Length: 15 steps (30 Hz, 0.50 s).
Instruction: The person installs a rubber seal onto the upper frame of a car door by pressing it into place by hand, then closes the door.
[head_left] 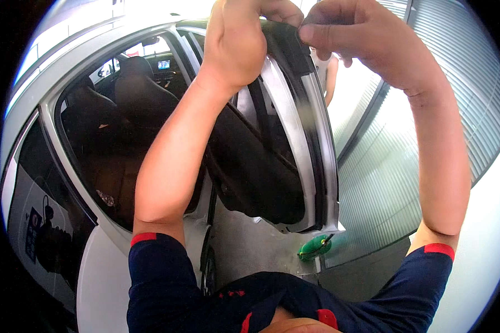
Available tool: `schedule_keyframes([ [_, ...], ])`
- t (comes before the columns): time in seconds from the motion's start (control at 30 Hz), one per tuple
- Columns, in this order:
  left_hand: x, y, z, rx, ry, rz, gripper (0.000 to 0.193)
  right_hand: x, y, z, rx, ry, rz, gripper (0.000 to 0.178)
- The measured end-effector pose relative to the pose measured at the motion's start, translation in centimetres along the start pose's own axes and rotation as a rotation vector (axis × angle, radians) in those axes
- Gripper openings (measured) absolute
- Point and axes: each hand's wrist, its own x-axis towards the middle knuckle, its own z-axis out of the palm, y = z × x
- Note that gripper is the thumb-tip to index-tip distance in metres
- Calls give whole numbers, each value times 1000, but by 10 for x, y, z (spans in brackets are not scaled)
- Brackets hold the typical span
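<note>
Both arms reach up to the top corner of an open car door (283,105). A glossy black sheet-like covering (286,44) lies over that corner of the door frame; I cannot tell whether it is film or trim. My left hand (241,41) is at the corner's left side, its fingers curled together at the top edge and partly cut off by the picture. What they hold is hidden. On the right side, my right hand (350,33) pinches with thumb and fingertips at the edge of the black covering.
The white car body (103,250) fills the left, with dark seats (144,89) seen through its side window. A green bottle-shaped object (315,247) is on the floor below the door. Another person's arm (331,80) shows behind the door. Ribbed glass-like panels (383,166) stand at right.
</note>
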Motion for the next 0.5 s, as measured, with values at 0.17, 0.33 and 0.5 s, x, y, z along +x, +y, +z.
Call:
schedule_keyframes([
  [0.17,2,16,13,-431,150,-570,52,-1,24,-10,94,-16,-240,23],
  [0.33,-2,9,11,-386,164,-506,52,-8,16,-9,39,-12,-65,20],
  [0.5,4,13,2,77,-3,-139,50,-14,25,2,3,56,-218,18],
])
